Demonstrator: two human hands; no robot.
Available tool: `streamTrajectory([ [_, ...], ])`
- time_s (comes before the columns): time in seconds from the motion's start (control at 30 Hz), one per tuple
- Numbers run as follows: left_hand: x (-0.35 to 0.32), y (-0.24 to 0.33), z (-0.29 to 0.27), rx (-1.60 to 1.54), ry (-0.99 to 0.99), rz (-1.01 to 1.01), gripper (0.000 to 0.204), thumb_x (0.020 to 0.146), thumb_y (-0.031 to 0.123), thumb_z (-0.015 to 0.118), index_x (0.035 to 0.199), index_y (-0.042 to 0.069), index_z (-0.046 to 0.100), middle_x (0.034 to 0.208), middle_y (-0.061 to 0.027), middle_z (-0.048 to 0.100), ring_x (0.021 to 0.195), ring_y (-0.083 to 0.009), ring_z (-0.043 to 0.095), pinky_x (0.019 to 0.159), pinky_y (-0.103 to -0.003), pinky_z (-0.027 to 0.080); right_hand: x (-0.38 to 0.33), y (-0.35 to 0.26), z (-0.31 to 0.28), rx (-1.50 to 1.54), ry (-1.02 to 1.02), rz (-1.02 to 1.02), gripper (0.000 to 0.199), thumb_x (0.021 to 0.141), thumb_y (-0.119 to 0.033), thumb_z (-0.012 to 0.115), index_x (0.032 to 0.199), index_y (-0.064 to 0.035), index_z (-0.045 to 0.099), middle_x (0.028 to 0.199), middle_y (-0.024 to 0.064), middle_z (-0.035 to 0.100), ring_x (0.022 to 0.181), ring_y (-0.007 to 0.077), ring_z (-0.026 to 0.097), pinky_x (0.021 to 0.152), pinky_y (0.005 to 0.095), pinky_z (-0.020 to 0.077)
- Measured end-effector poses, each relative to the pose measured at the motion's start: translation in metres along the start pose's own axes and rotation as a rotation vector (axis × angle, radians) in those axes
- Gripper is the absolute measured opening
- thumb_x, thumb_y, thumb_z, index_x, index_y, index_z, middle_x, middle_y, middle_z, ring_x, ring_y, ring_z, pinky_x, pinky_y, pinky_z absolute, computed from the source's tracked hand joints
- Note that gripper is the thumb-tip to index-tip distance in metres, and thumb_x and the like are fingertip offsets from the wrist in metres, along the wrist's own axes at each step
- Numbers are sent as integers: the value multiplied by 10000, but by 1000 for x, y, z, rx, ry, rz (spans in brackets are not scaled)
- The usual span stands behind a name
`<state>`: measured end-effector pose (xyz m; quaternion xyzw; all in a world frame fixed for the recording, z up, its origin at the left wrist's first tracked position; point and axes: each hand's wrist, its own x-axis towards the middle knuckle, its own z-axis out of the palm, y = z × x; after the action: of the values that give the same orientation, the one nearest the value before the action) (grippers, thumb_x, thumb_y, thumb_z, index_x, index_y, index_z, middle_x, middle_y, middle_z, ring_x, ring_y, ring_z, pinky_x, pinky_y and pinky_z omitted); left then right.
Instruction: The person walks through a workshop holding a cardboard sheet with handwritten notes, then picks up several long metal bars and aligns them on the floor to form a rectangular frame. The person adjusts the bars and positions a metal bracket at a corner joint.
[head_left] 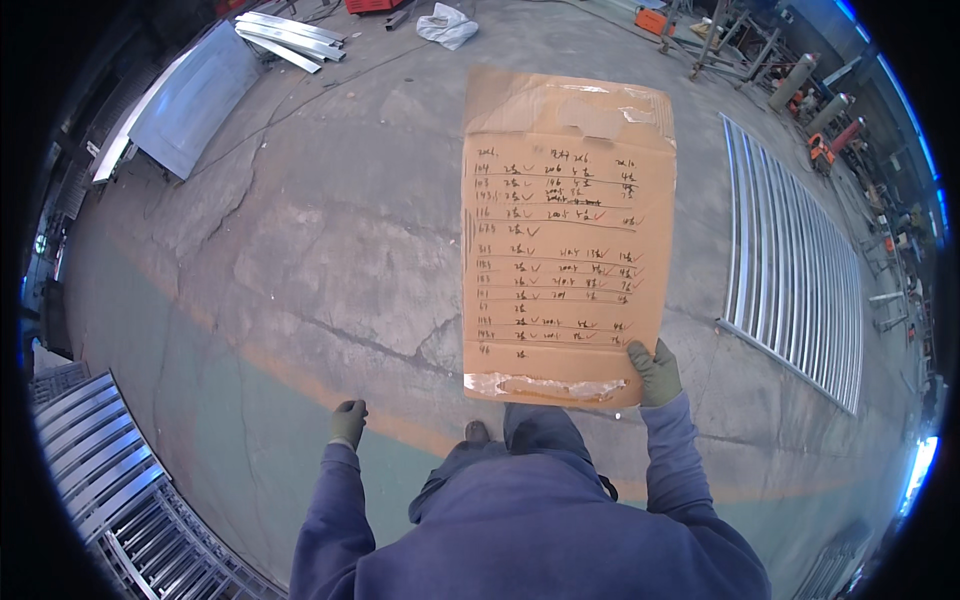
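A brown cardboard sheet stands up in front of me, covered with handwritten rows and red and dark tick marks. Torn paper and tape remnants show along its top and bottom edges. My right hand, in a grey-green glove, grips its lower right corner, thumb on the written face. My left hand, gloved too, hangs out to the left above the floor, away from the cardboard. Its fingers are curled closed; whether anything is inside them is hidden.
Long metal bars lie in a row on the right. Metal racks stand at lower left, metal sheets at upper left. A white sack lies far ahead; gas cylinders stand far right. The concrete floor is cracked.
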<state>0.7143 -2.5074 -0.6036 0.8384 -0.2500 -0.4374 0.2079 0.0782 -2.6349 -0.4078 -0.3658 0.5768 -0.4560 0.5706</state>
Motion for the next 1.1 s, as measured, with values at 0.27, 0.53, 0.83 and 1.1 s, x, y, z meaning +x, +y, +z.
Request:
streamTrajectory([
  [0.27,-50,-93,37,137,-170,-228,424,1004,411,619,986,12,764,811,-107,746,670,-221,686,617,-419,542,18,45,4,33,25,1,407,1080,-235,744,1387,26,687,1242,74,767,1045,125,710,903,301,588],
  [0.53,-172,-201,74,-183,-73,-265,448,941,329,697,1212,-26,739,994,-133,799,729,-236,715,622,-406,565,-105,29,-4,106,-41,-92,415,1086,-233,730,1396,38,675,1218,94,770,1004,145,726,867,301,598],
  [0.83,-479,-580,-102,42,-234,-329,396,933,313,696,1141,-18,756,922,-107,796,735,-233,726,656,-390,573,-707,138,-9,134,210,-4,434,1082,-240,736,1406,39,663,1212,112,771,981,160,735,835,315,604],
  [1.1,-419,-299,-60,-39,-489,141,531,1039,482,668,1285,13,707,1017,-60,768,852,-162,700,770,-324,567,-668,130,-8,99,317,56,459,1084,-249,728,1429,44,647,1236,115,766,1006,165,733,853,319,601],
])
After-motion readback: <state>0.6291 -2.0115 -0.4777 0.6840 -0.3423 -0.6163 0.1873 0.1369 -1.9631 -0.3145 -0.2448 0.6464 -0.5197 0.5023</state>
